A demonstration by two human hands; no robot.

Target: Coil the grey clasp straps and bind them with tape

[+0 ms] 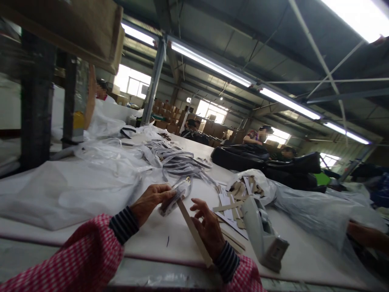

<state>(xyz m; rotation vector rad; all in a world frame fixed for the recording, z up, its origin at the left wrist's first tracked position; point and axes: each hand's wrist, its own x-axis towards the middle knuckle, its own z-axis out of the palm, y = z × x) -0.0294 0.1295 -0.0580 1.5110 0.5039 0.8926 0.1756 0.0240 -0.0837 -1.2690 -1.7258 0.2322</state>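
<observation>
My left hand (154, 200) is closed on a small coiled strap bundle (181, 188), greyish and clear-looking, with a gold-coloured metal bit at its top. A flat tan cardboard strip (194, 233) slants down from the bundle toward the table's front edge; its upper end meets the bundle beside my left fingers. Close to the right side of that strip is my right hand (209, 227), its fingers bent and apart with nothing seen between them. Whether its thumb touches the strip I cannot tell. Behind the bundle lies a pile of grey straps (179, 158).
Cardboard strips (231, 205) lie loose at right, by a plastic bag (264, 182) of more pieces. A pale grey device (258, 231) stands nearer. Clear plastic sheeting (75, 182) spreads over the left. Black bags (243, 156) are stacked behind; several people work farther back. Another person's arm (367, 235) shows far right.
</observation>
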